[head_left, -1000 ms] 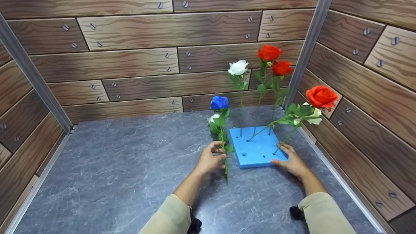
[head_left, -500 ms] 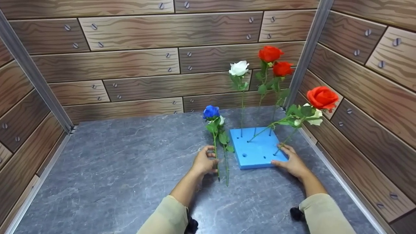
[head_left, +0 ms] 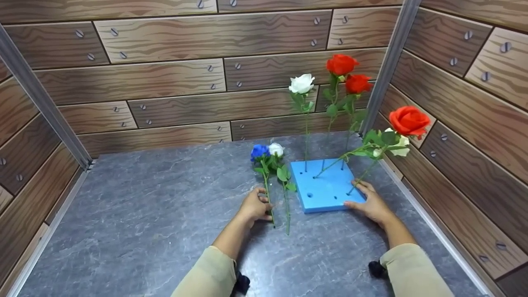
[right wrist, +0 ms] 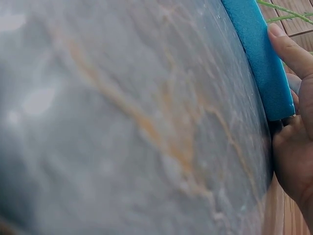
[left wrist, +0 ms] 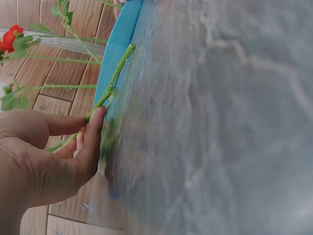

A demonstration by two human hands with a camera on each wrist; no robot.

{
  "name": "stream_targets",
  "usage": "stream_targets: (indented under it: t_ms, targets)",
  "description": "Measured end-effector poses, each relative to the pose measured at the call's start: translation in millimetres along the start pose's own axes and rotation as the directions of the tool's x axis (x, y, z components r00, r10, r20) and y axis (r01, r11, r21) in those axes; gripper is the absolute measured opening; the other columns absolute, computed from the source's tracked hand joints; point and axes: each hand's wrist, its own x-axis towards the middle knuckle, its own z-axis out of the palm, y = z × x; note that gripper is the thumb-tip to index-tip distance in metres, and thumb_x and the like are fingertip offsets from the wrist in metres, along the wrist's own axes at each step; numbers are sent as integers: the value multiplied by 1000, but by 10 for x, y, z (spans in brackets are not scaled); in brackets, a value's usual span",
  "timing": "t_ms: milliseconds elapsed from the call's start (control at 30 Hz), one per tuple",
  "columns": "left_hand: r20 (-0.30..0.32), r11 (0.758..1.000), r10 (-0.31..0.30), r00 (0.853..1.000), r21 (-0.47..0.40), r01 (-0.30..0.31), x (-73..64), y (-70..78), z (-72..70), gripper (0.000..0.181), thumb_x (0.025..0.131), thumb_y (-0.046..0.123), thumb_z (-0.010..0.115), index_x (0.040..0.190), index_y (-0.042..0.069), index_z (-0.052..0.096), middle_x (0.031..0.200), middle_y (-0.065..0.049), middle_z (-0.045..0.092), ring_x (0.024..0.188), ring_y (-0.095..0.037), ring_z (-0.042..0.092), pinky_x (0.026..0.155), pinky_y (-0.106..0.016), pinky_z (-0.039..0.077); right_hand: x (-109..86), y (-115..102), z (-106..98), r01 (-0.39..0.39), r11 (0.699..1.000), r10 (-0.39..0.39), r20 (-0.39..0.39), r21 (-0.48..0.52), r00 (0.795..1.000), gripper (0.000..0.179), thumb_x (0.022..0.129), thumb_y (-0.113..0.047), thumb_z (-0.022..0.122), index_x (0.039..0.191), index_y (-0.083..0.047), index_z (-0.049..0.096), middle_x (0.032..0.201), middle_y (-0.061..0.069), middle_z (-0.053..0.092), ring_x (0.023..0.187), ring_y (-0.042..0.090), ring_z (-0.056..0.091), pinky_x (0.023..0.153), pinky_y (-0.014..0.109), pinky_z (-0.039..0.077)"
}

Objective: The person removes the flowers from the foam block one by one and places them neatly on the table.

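Observation:
In the head view my left hand (head_left: 253,206) pinches the stem of a blue rose (head_left: 260,152), low over the table. The left wrist view shows the green stem (left wrist: 121,66) between thumb and fingers. A white rose (head_left: 276,149) lies to its right, its bloom beside the blue one. My right hand (head_left: 373,206) grips the right front corner of a blue foam block (head_left: 326,194), the thumb at the front edge in the right wrist view. Standing in the block are a white rose (head_left: 301,83), several red roses (head_left: 342,64) and a leaning pale rose (head_left: 399,146).
The block's top has several bare holes. A grey marbled tabletop (head_left: 165,206) spreads left of the flowers. Wood-patterned walls (head_left: 177,78) rise at the back and both sides, with metal posts (head_left: 45,90) at the corners.
My left hand has moved left and lower with the blue rose, away from the white rose on the table. The blue bloom has sunk to the white one's level. My right hand stays at the block.

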Motion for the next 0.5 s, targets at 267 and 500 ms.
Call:
stream_targets:
  t_ms: [267,500]
  targets:
    - [17,999,-37,999,20,37,-5,-8,-16,54,89,-10,63,139,-1,44,106,-9,52,85,-21,62,65,-35,65,-11,1,-1,7,1000,-7,9,-7,1000,95,85,-38,81,158,-8,29,166,23,13,151,52,13,118,72,19]
    - [11,995,-26,1000,93,25,-23,5,-19,52,86,-8,66,134,-3,47,114,-17,60,78,-24,67,63,-34,64,-6,6,10,-9,1000,8,9,1,1000,96,84,-39,81,158,-8,30,166,22,12,152,51,12,119,72,18]
